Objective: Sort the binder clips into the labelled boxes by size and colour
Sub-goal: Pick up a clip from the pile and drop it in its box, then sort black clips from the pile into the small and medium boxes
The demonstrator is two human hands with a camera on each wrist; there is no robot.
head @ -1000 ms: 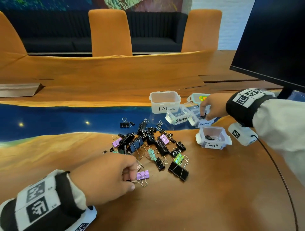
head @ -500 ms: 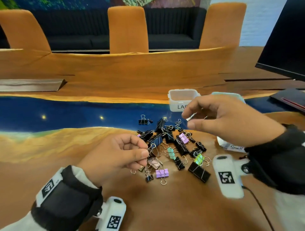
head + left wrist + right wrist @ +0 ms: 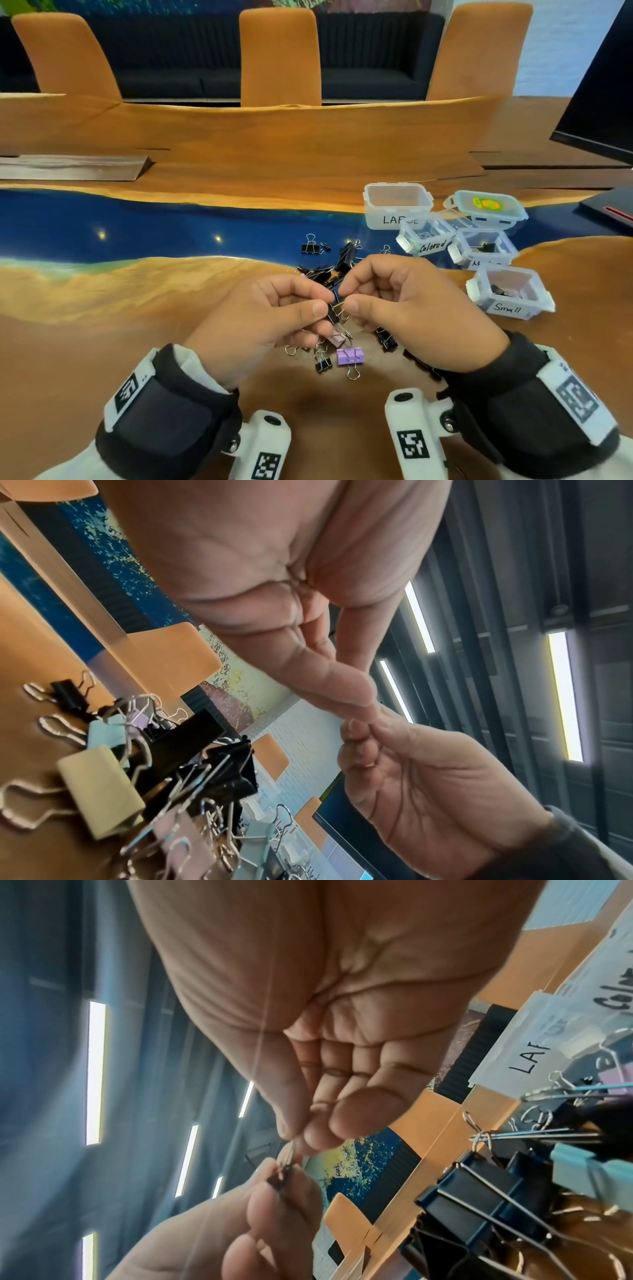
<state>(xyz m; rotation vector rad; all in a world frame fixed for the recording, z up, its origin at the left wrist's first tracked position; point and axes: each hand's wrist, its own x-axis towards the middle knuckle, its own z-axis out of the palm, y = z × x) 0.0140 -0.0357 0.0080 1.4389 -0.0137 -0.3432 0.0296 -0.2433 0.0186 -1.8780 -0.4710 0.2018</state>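
Observation:
Above the table's near part my two hands meet fingertip to fingertip. My left hand [image 3: 324, 304] pinches the body of a small black binder clip [image 3: 331, 314], and my right hand [image 3: 346, 297] pinches its wire handle. The right wrist view shows that small black clip [image 3: 278, 1179] in the left fingers, with the wire between my right thumb and forefinger. A pile of black and coloured clips [image 3: 329, 270] lies just behind the hands. A purple clip [image 3: 349, 356], a pink clip [image 3: 337, 340] and a tiny black clip [image 3: 323, 364] lie below them.
At the right stand clear boxes marked Large [image 3: 397, 205], Colored [image 3: 426, 240], a third whose label is partly hidden [image 3: 483, 251] and Small [image 3: 510, 296]. Behind them is a teal-lidded box [image 3: 489, 205]. A dark monitor [image 3: 603, 85] stands at the far right.
My right hand left the boxes at the right and came to the centre. My left hand lifted a small black clip off the table, and both hands now pinch it.

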